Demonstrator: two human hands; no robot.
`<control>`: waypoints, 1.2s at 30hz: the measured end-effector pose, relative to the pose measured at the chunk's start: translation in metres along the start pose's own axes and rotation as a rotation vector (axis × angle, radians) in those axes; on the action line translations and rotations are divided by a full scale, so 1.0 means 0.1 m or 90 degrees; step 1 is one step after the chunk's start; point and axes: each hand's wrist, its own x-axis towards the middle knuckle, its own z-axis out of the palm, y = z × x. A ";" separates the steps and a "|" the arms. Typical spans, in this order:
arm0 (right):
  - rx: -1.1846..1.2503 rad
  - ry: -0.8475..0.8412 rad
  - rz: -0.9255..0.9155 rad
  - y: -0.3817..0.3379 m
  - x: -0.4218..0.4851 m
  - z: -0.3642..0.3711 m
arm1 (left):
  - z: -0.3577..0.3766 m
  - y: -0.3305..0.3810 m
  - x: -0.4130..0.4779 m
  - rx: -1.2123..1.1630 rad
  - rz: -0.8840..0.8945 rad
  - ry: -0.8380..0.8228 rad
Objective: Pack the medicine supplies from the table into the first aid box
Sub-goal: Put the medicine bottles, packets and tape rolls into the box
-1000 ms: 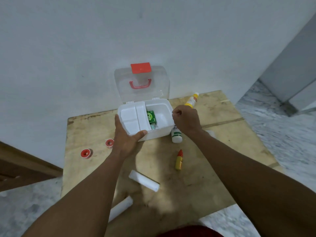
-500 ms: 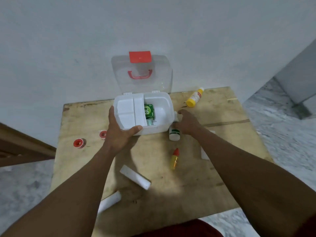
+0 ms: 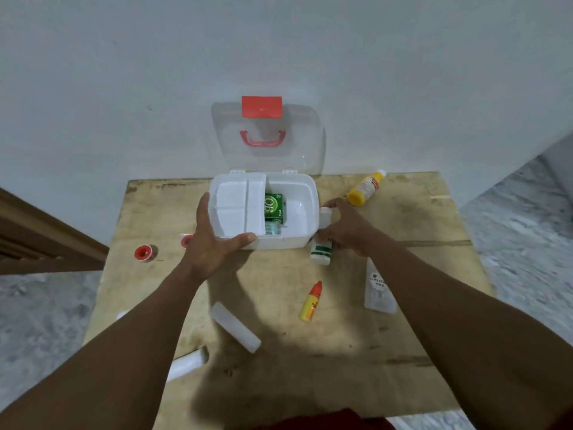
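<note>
The right hand (image 3: 344, 226) grips a white bottle (image 3: 322, 240) just beside the right wall of the first aid box (image 3: 305, 193), its long axis running away from the person, cap end farthest (base touching the surface (image 3: 403, 212)). The left hand (image 3: 210, 243) clasps the box's front-left corner.
</note>
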 end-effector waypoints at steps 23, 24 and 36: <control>-0.022 0.325 -0.360 -0.77 -0.51 0.16 | -0.03 0.06 -0.05 -0.059 0.100 -0.001; -0.044 0.323 -0.369 -0.78 -0.45 0.20 | -0.03 0.05 -0.05 -0.056 0.103 0.004; -0.325 0.358 -0.370 -0.48 0.13 0.36 | -0.01 -0.02 0.00 -0.030 0.046 0.021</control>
